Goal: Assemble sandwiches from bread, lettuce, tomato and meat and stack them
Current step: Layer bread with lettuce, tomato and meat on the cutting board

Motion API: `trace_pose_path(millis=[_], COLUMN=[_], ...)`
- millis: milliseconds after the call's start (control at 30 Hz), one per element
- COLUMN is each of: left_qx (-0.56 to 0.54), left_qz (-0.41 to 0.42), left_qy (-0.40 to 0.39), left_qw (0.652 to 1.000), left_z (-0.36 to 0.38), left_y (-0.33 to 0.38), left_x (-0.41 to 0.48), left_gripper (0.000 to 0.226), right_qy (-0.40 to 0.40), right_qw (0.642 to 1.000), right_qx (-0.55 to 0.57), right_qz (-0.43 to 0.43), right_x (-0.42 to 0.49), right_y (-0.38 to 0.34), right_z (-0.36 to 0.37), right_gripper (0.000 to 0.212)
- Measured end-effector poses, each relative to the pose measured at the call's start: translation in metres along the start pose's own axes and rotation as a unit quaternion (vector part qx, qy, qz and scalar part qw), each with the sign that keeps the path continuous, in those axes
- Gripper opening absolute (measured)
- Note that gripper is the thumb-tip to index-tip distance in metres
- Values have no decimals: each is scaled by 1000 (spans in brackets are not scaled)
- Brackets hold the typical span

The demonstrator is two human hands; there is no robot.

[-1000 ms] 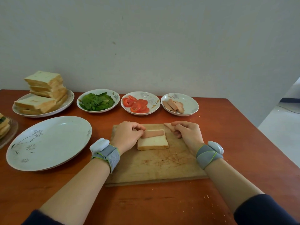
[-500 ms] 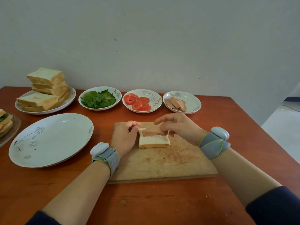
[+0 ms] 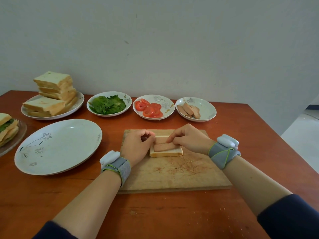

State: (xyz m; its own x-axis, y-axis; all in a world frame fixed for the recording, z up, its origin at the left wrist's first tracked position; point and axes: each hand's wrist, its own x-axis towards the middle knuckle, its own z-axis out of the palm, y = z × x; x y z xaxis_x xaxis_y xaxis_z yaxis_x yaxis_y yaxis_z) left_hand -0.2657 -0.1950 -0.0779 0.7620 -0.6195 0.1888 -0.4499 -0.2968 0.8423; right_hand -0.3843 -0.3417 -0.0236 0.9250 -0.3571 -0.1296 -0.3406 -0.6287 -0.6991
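**Sandwich assembly, head view.** All positions are given relative to the cutting board (image 3: 172,173), which lies on a wooden table (image 3: 172,213).

- **Left of the board:** a large white plate (image 3: 58,147).
- **Beyond the board's far-left corner:** a bread plate (image 3: 77,102) bearing the bread stack (image 3: 55,87).
- **Beyond the board's far edge, left to right:** dishes of lettuce (image 3: 107,105), tomato slices (image 3: 150,108) and cut meat (image 3: 189,109).
- **Far left of the board, at the frame edge:** finished sandwiches (image 3: 7,128) stacked on a glass plate (image 3: 19,137).
- **Right hand (image 3: 189,140):** over the board's far-right part. It pinches the right end of the far meat strip (image 3: 161,140) between thumb and fingertips.
- **Left hand (image 3: 136,147):** over the board's far-left part, with fingers curled at the strips' left ends. Whether it grips one cannot be told.
- **On the board's far half:** one bread slice (image 3: 166,152) lies flat. It carries the far strip and, just beside it, the near meat strip (image 3: 164,147).
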Motion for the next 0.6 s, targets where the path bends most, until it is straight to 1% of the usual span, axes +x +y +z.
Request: trace_pose_path(millis=[233, 467, 600], left_qx=[-1, 10, 12], left_qz=[-5, -11, -11], left_qy=[-6, -8, -9], left_qw=[1000, 1000, 1000], left_z=[-1, 0, -1], left_y=[0, -2, -2], left_x=[-1, 0, 0], left_gripper=[7, 10, 11], right_qy=[49, 75, 72], right_qw=[998, 997, 997], right_qx=[-36, -23, -7], right_qz=[2, 4, -4], right_x=[-4, -4, -1], right_y=[2, 11, 13], right_z=[-2, 1, 1], right_gripper=[14, 12, 13])
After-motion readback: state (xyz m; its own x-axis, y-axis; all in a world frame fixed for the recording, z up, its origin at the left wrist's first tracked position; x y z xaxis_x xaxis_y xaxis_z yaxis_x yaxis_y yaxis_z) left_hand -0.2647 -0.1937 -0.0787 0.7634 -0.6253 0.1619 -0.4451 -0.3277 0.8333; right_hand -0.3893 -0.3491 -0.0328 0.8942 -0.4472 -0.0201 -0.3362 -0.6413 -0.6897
